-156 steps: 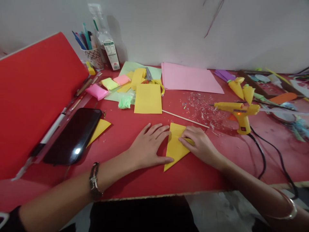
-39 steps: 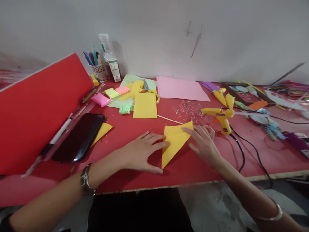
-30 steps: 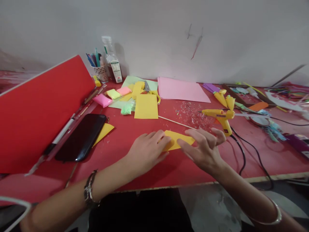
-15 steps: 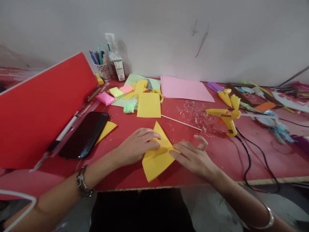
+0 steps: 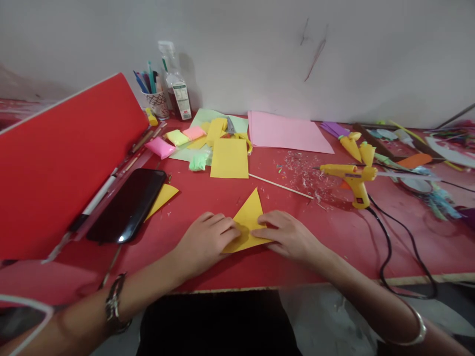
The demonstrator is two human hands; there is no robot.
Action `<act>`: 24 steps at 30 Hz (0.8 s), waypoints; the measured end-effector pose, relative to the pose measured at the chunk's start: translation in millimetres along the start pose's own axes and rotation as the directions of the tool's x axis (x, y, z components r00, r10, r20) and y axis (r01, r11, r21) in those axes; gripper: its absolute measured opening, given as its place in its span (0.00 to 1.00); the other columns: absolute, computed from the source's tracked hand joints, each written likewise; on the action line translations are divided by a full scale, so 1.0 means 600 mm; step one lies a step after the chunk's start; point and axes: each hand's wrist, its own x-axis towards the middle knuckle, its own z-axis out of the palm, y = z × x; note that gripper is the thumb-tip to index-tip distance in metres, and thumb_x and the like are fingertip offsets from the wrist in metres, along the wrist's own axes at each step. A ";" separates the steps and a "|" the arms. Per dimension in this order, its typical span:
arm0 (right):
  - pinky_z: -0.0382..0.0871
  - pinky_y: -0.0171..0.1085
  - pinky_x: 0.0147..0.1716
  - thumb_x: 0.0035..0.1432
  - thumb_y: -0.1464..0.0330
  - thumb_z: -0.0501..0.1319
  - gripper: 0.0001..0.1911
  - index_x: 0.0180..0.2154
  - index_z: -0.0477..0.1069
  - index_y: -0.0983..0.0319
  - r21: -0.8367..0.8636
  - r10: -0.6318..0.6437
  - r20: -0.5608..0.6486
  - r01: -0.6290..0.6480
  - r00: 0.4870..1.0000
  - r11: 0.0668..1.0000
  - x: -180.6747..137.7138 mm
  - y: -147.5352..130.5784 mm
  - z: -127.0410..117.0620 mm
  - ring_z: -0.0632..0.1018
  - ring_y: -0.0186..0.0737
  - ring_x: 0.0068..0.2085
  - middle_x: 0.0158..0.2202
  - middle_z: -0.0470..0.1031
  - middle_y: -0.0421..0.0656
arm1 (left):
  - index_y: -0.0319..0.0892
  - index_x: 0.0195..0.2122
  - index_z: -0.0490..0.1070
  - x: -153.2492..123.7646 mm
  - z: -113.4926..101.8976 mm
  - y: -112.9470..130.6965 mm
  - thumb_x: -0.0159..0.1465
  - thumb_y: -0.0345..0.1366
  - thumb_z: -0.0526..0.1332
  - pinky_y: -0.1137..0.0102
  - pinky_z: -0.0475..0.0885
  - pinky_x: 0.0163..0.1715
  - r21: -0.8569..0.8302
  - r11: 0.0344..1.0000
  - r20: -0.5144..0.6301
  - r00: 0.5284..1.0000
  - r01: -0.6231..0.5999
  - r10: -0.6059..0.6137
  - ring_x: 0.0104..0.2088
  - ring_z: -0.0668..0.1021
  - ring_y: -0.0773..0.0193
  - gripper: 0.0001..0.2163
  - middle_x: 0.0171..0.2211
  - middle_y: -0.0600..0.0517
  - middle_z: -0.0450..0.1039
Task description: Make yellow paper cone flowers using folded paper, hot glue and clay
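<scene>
A yellow sheet of paper (image 5: 248, 213), folded to a triangle with its point away from me, lies on the red table in front of me. My left hand (image 5: 208, 241) grips its left corner, fingers curled over the edge. At the opposite side, my right hand (image 5: 291, 233) has its bent fingers on the right edge and corner, with the thumb low at the fold. Both corners are partly hidden under the fingers. Beyond the hands lies a flat yellow paper square (image 5: 229, 159), and a thin white stick (image 5: 281, 186) runs from it to the right.
A black phone (image 5: 128, 205) lies left, partly over a yellow paper piece (image 5: 163, 199), beside a large red board (image 5: 67, 168). To the right is a yellow glue gun (image 5: 354, 180) with a looping black cord. Pink sheets (image 5: 285, 131), clay packets and a bottle (image 5: 178, 91) stand behind.
The yellow sheet has gone from a partly opened, tilted shape to a flat folded triangle. My right hand has closed in on its right side, and my left hand has moved slightly lower.
</scene>
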 end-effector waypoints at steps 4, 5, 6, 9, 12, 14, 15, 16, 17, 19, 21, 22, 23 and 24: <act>0.65 0.34 0.32 0.55 0.70 0.53 0.09 0.30 0.73 0.61 0.144 0.049 0.018 -0.051 0.999 0.988 0.012 0.006 -0.003 0.70 0.35 0.32 0.31 0.71 0.44 | 0.42 0.32 0.70 0.002 0.004 0.004 0.60 0.37 0.54 0.70 0.60 0.28 -0.060 0.995 -0.034 0.996 0.086 -0.088 0.30 0.72 0.66 0.07 0.30 0.54 0.72; 0.65 0.34 0.32 0.55 0.70 0.54 0.09 0.29 0.72 0.62 0.169 0.053 0.028 -0.057 0.998 0.984 0.016 0.007 -0.004 0.71 0.35 0.32 0.30 0.71 0.44 | 0.42 0.30 0.70 0.001 0.005 0.003 0.60 0.38 0.54 0.70 0.59 0.28 -0.079 0.990 -0.045 0.992 0.114 -0.118 0.29 0.71 0.66 0.08 0.29 0.55 0.72; 0.65 0.33 0.32 0.55 0.69 0.54 0.09 0.27 0.72 0.63 0.189 0.064 0.038 -0.070 0.997 0.980 0.020 0.008 -0.005 0.71 0.35 0.32 0.30 0.70 0.44 | 0.41 0.29 0.70 0.001 0.006 0.002 0.60 0.39 0.54 0.70 0.58 0.27 -0.095 0.985 -0.052 0.987 0.144 -0.149 0.28 0.71 0.67 0.09 0.28 0.55 0.71; 0.65 0.33 0.31 0.54 0.68 0.55 0.11 0.23 0.69 0.64 0.199 0.125 0.071 -0.137 0.990 0.970 0.028 0.011 -0.006 0.71 0.35 0.31 0.28 0.70 0.44 | 0.40 0.24 0.69 0.001 0.006 -0.002 0.60 0.42 0.54 0.71 0.56 0.26 -0.130 0.966 -0.041 0.972 0.222 -0.229 0.23 0.69 0.69 0.13 0.23 0.56 0.69; 0.65 0.34 0.31 0.53 0.68 0.57 0.09 0.23 0.68 0.64 0.187 0.189 0.071 -0.200 0.979 0.962 0.031 0.010 -0.001 0.70 0.36 0.31 0.28 0.69 0.43 | 0.39 0.21 0.67 0.002 0.003 -0.002 0.59 0.43 0.54 0.71 0.55 0.26 -0.164 0.948 -0.009 0.961 0.273 -0.278 0.23 0.69 0.69 0.14 0.21 0.57 0.67; 0.65 0.35 0.32 0.52 0.68 0.57 0.07 0.24 0.68 0.64 0.192 0.219 0.066 -0.227 0.974 0.955 0.031 0.009 0.002 0.70 0.36 0.31 0.29 0.69 0.44 | 0.39 0.21 0.67 0.003 0.000 -0.002 0.58 0.43 0.55 0.71 0.56 0.27 -0.173 0.939 -0.002 0.953 0.298 -0.302 0.24 0.69 0.69 0.14 0.21 0.56 0.67; 0.65 0.35 0.32 0.52 0.68 0.57 0.07 0.25 0.68 0.65 0.192 0.230 0.070 -0.240 0.971 0.952 0.031 0.009 0.003 0.70 0.37 0.32 0.29 0.68 0.44 | 0.39 0.21 0.66 0.003 -0.001 -0.002 0.58 0.43 0.54 0.70 0.56 0.27 -0.167 0.937 0.001 0.950 0.308 -0.312 0.24 0.69 0.68 0.14 0.21 0.56 0.67; 0.64 0.35 0.32 0.52 0.68 0.57 0.07 0.25 0.68 0.65 0.188 0.240 0.077 -0.250 0.968 0.950 0.030 0.009 0.004 0.70 0.37 0.32 0.29 0.68 0.44 | 0.39 0.21 0.66 0.003 -0.002 -0.002 0.58 0.44 0.54 0.70 0.56 0.27 -0.153 0.937 0.007 0.948 0.314 -0.317 0.24 0.69 0.68 0.15 0.21 0.56 0.67; 0.64 0.35 0.32 0.52 0.69 0.57 0.07 0.25 0.67 0.65 0.183 0.247 0.085 -0.259 0.965 0.948 0.030 0.009 0.005 0.70 0.37 0.31 0.28 0.68 0.44 | 0.39 0.21 0.66 0.004 -0.003 -0.002 0.59 0.44 0.54 0.70 0.56 0.27 -0.132 0.939 0.015 0.947 0.319 -0.320 0.24 0.70 0.67 0.15 0.21 0.55 0.68; 0.64 0.35 0.31 0.52 0.69 0.57 0.07 0.25 0.66 0.65 0.160 0.262 0.090 -0.274 0.961 0.948 0.030 0.010 0.007 0.69 0.37 0.31 0.28 0.67 0.43 | 0.39 0.21 0.66 0.004 -0.003 -0.003 0.59 0.46 0.52 0.70 0.56 0.25 -0.080 0.945 0.032 0.948 0.317 -0.315 0.23 0.70 0.66 0.17 0.20 0.55 0.68; 0.64 0.36 0.31 0.53 0.69 0.56 0.09 0.23 0.65 0.65 0.113 0.273 0.084 -0.281 0.958 0.953 0.029 0.010 0.009 0.68 0.37 0.31 0.27 0.66 0.44 | 0.39 0.23 0.66 0.004 -0.003 -0.005 0.60 0.45 0.51 0.70 0.56 0.25 -0.044 0.952 0.044 0.952 0.304 -0.302 0.23 0.71 0.65 0.16 0.21 0.54 0.70; 0.64 0.36 0.31 0.53 0.68 0.56 0.10 0.22 0.65 0.65 0.085 0.275 0.080 -0.282 0.958 0.956 0.029 0.009 0.011 0.68 0.37 0.31 0.27 0.66 0.44 | 0.39 0.24 0.67 0.003 -0.003 -0.005 0.61 0.44 0.51 0.70 0.57 0.25 -0.044 0.953 0.045 0.954 0.299 -0.298 0.23 0.71 0.65 0.15 0.23 0.54 0.72; 0.64 0.37 0.31 0.53 0.68 0.55 0.10 0.22 0.64 0.65 0.058 0.275 0.076 -0.280 0.958 0.958 0.029 0.009 0.012 0.68 0.37 0.30 0.27 0.66 0.44 | 0.40 0.27 0.67 0.002 -0.003 -0.006 0.61 0.42 0.50 0.70 0.58 0.25 -0.054 0.953 0.045 0.954 0.298 -0.296 0.23 0.71 0.65 0.13 0.24 0.54 0.72; 0.64 0.37 0.31 0.54 0.68 0.55 0.11 0.22 0.64 0.65 0.034 0.274 0.074 -0.277 0.959 0.960 0.030 0.008 0.013 0.67 0.38 0.30 0.27 0.66 0.44 | 0.40 0.31 0.67 0.001 -0.003 -0.007 0.61 0.42 0.50 0.70 0.59 0.26 -0.071 0.952 0.043 0.954 0.299 -0.297 0.23 0.72 0.65 0.12 0.25 0.54 0.73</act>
